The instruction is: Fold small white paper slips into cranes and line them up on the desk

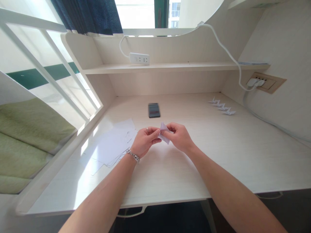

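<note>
A small folded piece of white paper is held between both hands, a little above the middle of the desk. My left hand, with a ring and a chain bracelet, pinches its left edge. From the right, my right hand is closed on it, thumb and fingers pressing the fold. Parts of the paper are hidden behind the fingers. Several small folded paper cranes stand in a row at the back right. Loose sheets of white paper lie overlapping to the left of my left hand.
Beyond the hands lies a dark phone-like object, partly blurred. A power strip rests on the shelf. A white cable runs down to the wall socket on the right. Slanted white rails border the desk's left side.
</note>
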The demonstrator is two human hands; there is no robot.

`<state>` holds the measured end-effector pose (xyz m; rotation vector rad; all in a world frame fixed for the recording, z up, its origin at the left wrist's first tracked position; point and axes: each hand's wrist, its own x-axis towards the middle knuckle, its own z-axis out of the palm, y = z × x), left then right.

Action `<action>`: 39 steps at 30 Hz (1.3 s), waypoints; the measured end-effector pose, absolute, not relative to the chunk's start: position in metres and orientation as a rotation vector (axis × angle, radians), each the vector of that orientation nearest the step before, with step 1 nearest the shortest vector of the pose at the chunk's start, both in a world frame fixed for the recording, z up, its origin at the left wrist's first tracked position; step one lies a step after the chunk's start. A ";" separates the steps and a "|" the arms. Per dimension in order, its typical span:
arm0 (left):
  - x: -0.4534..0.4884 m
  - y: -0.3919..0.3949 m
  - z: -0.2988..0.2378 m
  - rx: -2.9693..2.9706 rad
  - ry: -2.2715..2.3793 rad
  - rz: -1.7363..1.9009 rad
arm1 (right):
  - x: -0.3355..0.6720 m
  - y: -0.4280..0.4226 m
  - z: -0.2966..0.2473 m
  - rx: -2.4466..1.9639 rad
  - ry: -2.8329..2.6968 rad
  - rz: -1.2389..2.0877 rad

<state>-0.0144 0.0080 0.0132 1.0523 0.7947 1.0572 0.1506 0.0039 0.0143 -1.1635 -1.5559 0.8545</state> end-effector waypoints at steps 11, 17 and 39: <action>-0.017 0.008 0.015 1.053 0.853 1.056 | 0.155 0.008 0.016 -1.024 -1.486 1.165; -0.016 0.009 0.014 1.067 0.917 1.085 | 0.157 0.011 0.013 -0.943 -1.401 1.320; -0.017 0.010 0.010 1.111 0.978 0.883 | 0.155 0.007 0.015 -1.118 -1.499 1.084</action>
